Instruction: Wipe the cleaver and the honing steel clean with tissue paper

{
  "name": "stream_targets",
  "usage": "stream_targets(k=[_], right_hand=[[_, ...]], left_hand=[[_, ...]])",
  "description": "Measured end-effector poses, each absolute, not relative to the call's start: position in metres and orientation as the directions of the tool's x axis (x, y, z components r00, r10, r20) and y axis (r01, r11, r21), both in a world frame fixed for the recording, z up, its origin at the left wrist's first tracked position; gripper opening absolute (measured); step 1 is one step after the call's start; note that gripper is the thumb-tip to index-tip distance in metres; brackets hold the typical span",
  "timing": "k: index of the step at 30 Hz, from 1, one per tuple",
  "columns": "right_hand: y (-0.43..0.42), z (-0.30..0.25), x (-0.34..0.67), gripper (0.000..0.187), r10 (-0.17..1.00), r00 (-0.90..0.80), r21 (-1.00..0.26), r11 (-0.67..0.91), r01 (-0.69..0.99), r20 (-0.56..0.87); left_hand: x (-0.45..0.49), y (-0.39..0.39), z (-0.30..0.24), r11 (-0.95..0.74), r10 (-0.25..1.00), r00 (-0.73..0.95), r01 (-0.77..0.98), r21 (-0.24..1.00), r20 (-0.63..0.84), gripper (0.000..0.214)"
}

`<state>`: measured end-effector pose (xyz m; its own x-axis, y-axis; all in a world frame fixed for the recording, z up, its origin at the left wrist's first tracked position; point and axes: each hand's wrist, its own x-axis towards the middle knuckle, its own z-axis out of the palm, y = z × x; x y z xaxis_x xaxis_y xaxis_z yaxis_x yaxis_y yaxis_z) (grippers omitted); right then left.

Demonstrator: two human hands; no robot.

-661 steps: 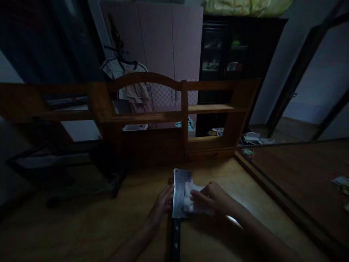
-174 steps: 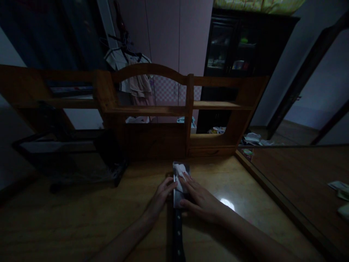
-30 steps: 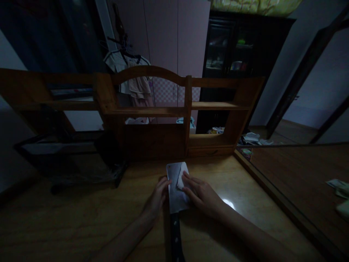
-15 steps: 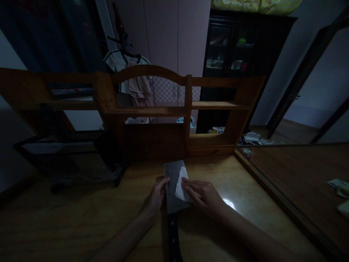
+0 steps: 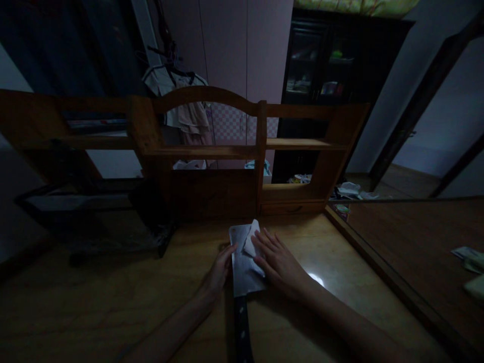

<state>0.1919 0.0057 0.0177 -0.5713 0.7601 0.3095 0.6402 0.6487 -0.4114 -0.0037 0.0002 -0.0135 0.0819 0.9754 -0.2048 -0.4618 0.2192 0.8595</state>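
Bracing a cleaver (image 5: 242, 275) on the tabletop (image 5: 94, 300), lower centre of frame.
Pinching its edge in the left hand's (image 5: 218, 274) fingers, seemingly against slipping; pressing a white wipe (image 5: 250, 242) beneath the right hand's (image 5: 282, 266) loosely spread fingers.

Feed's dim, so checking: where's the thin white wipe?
In the head view's lower middle, the thin white wipe lies at the far right corner of the grey metal cleaver blade, partly under the right hand.

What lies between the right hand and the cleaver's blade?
A white tissue or cloth, lying on the blade and partly under the right hand, in the head view.
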Motion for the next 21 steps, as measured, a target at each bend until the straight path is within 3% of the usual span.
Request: stream_targets(k=[9, 21], right_hand=[[-0.004, 0.02, 0.186, 0.072, 0.67, -0.702, -0.484, 0.709, 0.512, 0.24], [-0.011, 0.024, 0.186, 0.079, 0.649, -0.738, -0.554, 0.688, 0.468, 0.183]], left_hand=[[-0.007, 0.0, -0.015, 0.248, 0.966, 0.047, -0.448, 0.859, -0.255, 0.045], [-0.006, -0.005, -0.004, 0.265, 0.964, 0.098, -0.407, 0.874, -0.247, 0.052]])
